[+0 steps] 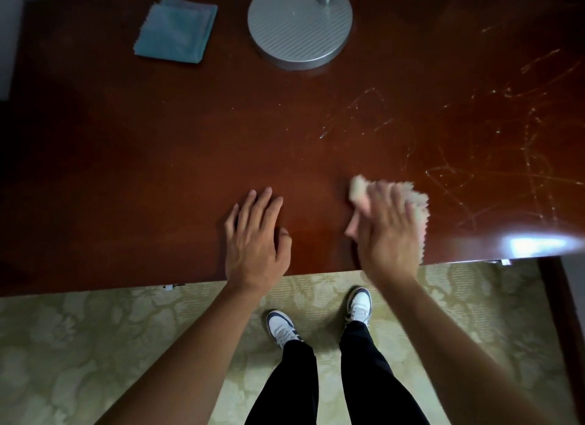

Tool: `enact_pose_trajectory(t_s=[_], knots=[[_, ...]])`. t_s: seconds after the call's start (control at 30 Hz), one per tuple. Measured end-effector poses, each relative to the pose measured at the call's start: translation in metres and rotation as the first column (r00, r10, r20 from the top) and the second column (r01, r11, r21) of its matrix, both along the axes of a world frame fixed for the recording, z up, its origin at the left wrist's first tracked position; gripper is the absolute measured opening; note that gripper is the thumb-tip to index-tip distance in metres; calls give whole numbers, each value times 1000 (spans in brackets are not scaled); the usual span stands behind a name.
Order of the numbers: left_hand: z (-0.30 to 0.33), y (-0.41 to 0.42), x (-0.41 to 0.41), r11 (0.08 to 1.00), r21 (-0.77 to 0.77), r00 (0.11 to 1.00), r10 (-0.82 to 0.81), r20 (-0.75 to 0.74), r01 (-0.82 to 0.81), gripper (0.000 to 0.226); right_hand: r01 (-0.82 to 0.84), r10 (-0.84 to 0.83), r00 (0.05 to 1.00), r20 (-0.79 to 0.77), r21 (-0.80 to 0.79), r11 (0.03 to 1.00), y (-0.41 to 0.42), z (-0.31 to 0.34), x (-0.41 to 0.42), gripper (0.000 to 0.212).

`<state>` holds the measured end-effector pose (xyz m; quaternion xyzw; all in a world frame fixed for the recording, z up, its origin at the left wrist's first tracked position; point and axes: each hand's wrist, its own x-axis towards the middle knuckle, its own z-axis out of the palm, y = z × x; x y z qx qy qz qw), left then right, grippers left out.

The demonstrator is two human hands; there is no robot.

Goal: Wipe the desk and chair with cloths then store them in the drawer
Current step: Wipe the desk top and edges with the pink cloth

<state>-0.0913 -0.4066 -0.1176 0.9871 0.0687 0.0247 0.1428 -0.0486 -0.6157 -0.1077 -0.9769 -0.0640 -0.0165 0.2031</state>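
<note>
The dark red-brown desk (pixel 158 146) fills the upper two thirds of the frame, its left and right ends cut off by the frame edges; its glossy top shows pale scratches at the right and a bright glare spot at the lower right, with a broad bare stretch across the middle and left. Below its front edge lies a pale green patterned carpet (pixel 95 345), where dark trousers and white shoes stand. A round, ribbed silver lamp base (pixel 299 22) sits at top centre, its pole cut off. A folded teal cloth (pixel 175 30) lies flat at upper left, just beside the base. The right hand (pixel 384 231), blurred, presses a pale pink cloth (pixel 418 203) against the desk near the front edge, fingers extended; the cloth is mostly hidden beneath it. The left hand (pixel 254 238) rests flat, fingers spread, holding nothing.
</note>
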Motion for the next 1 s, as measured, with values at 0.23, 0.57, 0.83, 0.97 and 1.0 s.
enact_pose_trajectory(t_s=[0.23,0.57,0.83,0.97,1.0], knots=[[1,1,0,1000,-9,1000,6,12,-6,52,-31,31,999,-15,-6,1000,31,1,47,47],[8,-24,33,998,17,996,54,76,-56,45,-66,68,997,-44,41,997,-16,7,97,47],[6,-35,86,989,-7,987,148,70,-148,44,-201,200,979,-36,-16,980,7,6,198,46],[2,-42,97,974,21,974,226,29,-227,47,-522,521,851,-59,0,853,16,6,137,48],[0,-43,98,971,26,971,236,19,-237,48,-593,592,803,-72,11,805,9,7,125,48]])
